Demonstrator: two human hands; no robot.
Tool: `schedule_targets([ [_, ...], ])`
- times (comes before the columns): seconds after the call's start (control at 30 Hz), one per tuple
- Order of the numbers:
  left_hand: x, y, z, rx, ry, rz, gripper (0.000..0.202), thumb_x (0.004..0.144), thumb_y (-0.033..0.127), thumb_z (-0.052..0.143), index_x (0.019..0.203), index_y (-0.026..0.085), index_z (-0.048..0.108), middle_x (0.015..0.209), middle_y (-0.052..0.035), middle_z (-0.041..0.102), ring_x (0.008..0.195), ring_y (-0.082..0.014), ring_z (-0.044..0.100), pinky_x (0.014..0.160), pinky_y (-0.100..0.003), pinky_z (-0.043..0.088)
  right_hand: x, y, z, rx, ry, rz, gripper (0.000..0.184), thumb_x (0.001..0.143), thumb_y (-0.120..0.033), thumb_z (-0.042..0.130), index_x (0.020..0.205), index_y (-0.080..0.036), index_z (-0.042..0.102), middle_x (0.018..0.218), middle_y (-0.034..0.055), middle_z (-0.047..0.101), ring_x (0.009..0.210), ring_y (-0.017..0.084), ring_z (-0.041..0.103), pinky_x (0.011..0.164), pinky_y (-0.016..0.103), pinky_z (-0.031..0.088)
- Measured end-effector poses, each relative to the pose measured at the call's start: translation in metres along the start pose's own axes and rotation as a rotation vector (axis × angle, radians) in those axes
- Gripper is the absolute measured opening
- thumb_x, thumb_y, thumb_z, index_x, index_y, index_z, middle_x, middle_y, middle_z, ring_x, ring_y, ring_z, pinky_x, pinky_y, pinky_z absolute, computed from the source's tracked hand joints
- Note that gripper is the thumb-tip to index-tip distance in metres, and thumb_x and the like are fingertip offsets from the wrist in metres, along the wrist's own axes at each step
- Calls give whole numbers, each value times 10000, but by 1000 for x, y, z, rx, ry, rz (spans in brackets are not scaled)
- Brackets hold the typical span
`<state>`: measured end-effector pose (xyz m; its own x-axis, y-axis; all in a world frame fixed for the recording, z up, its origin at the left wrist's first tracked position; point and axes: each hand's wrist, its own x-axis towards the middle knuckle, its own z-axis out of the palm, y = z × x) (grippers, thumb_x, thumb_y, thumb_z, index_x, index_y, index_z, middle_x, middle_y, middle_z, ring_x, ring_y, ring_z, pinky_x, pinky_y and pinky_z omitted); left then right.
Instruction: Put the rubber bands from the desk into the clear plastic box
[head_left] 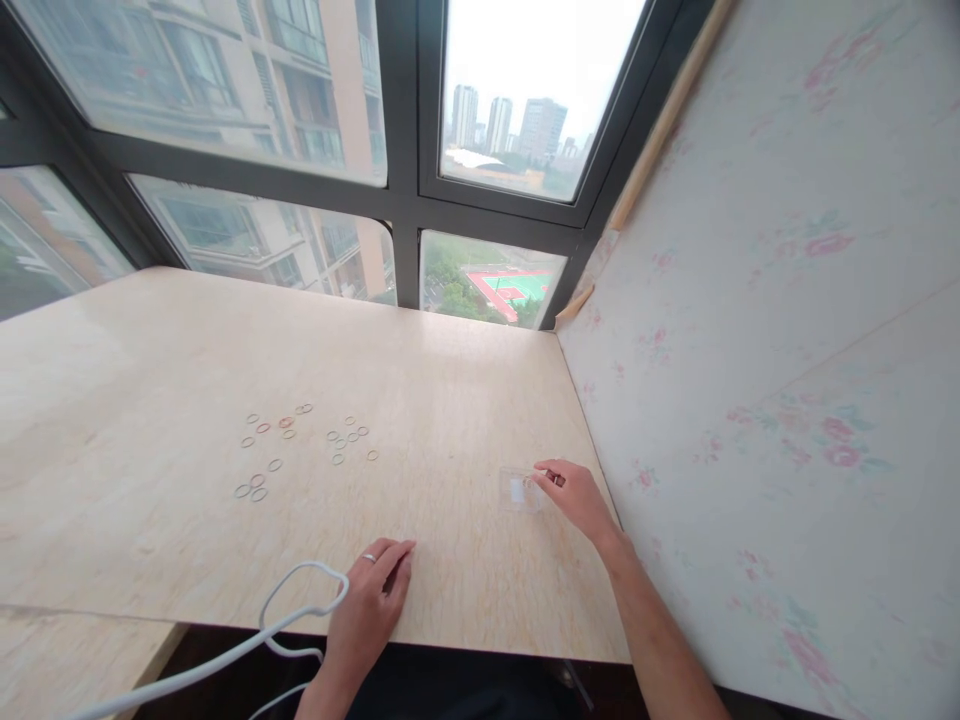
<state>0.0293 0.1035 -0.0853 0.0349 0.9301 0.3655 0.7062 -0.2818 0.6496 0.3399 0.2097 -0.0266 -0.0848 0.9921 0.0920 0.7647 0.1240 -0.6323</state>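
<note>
My right hand (pixel 574 495) reaches out over the light wooden table (pixel 450 380), fingers pinched on the edge of a small clear plastic box (pixel 520 489) near the right wall. My left hand (pixel 371 595) lies on the table's near edge, palm down, fingers held together and slightly curled, with a ring on one finger and nothing in it. Several small rubber bands (pixel 300 445), some clear and some reddish, lie scattered on the table's middle left, well away from both hands.
A white cable (pixel 292 610) loops over the near table edge beside my left hand. A flowered wall (pixel 750 350) borders the table on the right. Large windows (pixel 405 150) stand behind the table's far edge.
</note>
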Motion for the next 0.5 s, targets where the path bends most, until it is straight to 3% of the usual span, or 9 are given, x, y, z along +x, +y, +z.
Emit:
schedule_targets([
  [0.2, -2, -2, 0, -116, -20, -80, 207, 919, 313, 486, 956, 219, 666, 876, -65, 664, 814, -201, 639, 747, -313, 513, -22, 3, 0, 148, 126, 108, 360, 862, -447, 491, 846, -158, 706, 809, 79, 723, 709, 204, 643, 659, 285, 488],
  [0.33, 4, 2, -8, -295, -45, -231, 218, 897, 322, 509, 932, 213, 695, 863, -65, 681, 783, -190, 638, 693, -290, 514, -54, 13, 15, 247, 190, 222, 410, 805, -526, 556, 876, -159, 725, 890, 90, 739, 804, 235, 669, 703, 285, 523],
  [0.43, 16, 2, -16, -497, 32, -448, 251, 851, 370, 556, 932, 185, 704, 815, -63, 693, 689, -173, 633, 619, -271, 516, -78, 22, 32, 286, 229, 338, 449, 727, -576, 610, 858, -168, 744, 925, 91, 748, 860, 267, 684, 742, 297, 548],
  [0.5, 28, -4, -23, -600, 156, -585, 290, 806, 392, 596, 939, 158, 704, 771, -60, 693, 628, -155, 617, 594, -261, 514, -88, 25, 41, 269, 263, 349, 461, 695, -596, 623, 856, -183, 749, 971, 86, 743, 913, 281, 675, 806, 311, 542],
])
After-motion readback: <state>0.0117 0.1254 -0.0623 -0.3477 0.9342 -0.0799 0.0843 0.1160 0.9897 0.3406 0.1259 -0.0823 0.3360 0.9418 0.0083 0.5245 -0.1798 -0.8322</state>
